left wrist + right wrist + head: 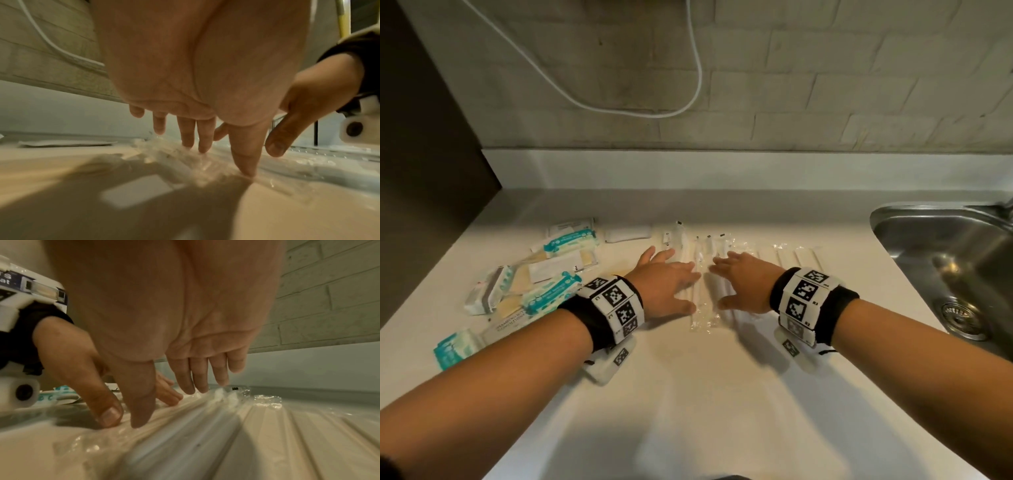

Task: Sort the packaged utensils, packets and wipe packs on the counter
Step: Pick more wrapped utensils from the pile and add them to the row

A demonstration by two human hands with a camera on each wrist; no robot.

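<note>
While my left hand (666,286) and right hand (743,284) lie flat, fingers straight and spread, on the packaged utensils (700,274) left of the sink (941,246), I judge the wrappers light and slippery; pinch the stiff middle.

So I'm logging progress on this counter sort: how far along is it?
Roughly midway. Done: clear-wrapped utensils lie in a rough row beside the sink. In hand: the left hand and right hand, fingers straight, press on the middle wrappers, apparently squaring them up. Left: the teal wipe packs and flat packets remain jumbled at the left.
</note>
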